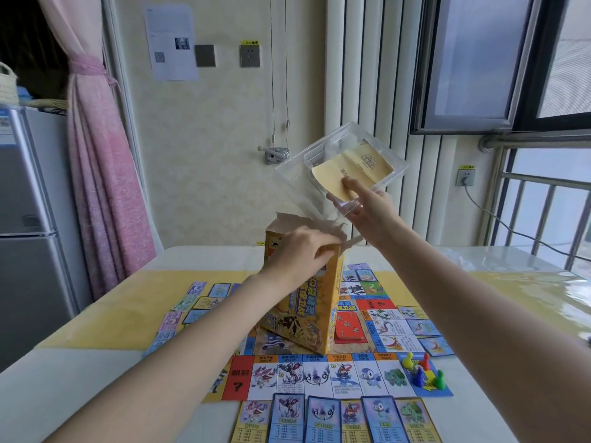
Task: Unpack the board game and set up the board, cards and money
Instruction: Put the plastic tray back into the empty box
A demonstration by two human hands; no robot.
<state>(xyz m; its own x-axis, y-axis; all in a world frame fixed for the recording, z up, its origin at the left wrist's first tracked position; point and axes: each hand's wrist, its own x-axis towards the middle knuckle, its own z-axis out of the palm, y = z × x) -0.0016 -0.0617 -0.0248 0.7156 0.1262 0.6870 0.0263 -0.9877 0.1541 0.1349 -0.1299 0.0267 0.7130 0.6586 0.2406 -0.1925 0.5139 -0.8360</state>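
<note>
One yellow game box (pixel 303 314) stands on one board (pixel 323 375). One clear plastic tray (pixel 323 187) holds one yellow sheet (pixel 348 172). Four pawns (pixel 422 372) sit at the board's near right corner: yellow, red, blue, green. Six cards (pixel 332 420) line the near edge.

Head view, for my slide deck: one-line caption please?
Left hand steadies upright yellow cardboard game box while right hand lifts clear plastic tray.

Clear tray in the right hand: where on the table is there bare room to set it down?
The right hand holds the clear tray. Bare tabletop lies right of the board, and at the near left corner. Crowded: the board under the yellow box, the pawns, the card rows front and left.
</note>
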